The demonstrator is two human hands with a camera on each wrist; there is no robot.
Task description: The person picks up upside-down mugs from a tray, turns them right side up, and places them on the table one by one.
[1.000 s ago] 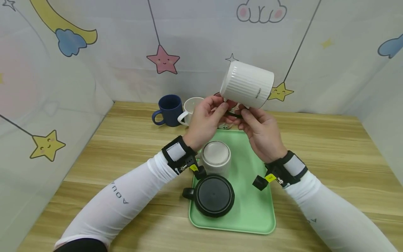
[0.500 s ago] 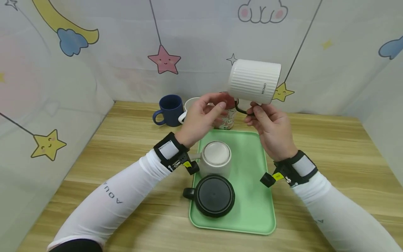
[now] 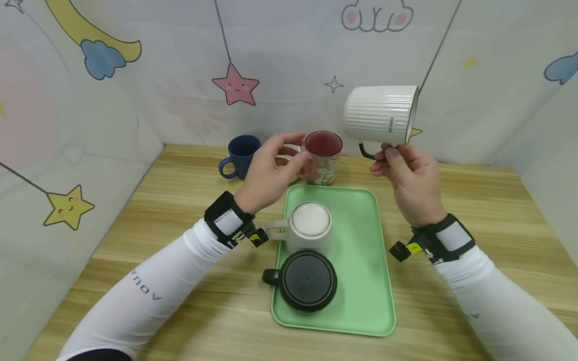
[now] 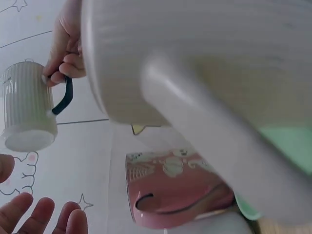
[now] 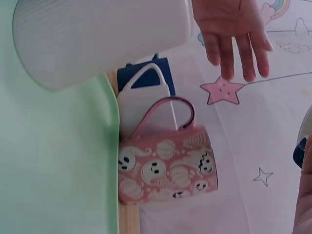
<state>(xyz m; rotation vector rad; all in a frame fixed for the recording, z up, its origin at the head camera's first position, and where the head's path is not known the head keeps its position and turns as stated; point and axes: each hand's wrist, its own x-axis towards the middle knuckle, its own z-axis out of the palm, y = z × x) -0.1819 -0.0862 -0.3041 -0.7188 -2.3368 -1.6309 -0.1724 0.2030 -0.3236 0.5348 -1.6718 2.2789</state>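
A white ribbed mug (image 3: pixel 381 115) with a black handle is tipped on its side in the air, its mouth toward the right. My right hand (image 3: pixel 413 188) pinches that handle from below. The left hand (image 3: pixel 264 173) is empty, its fingers loosely bent and spread, just left of the pink mug (image 3: pixel 326 169) with white ghost figures. In the right wrist view, the left hand's fingers (image 5: pixel 226 53) hang apart from any mug. Upside down on the green tray (image 3: pixel 361 301) stand a pale grey mug (image 3: pixel 310 220) and a black mug (image 3: pixel 308 281).
A blue mug (image 3: pixel 244 150) stands upright at the back left. Beside it, a white mug (image 5: pixel 146 107) is mostly hidden behind the left hand in the head view. The wooden table (image 3: pixel 469 215) ends at a cloth backdrop with printed stars.
My left hand has come off the white ribbed mug and moved left and slightly down. The right hand has carried the mug to the right, tilting it nearer to level.
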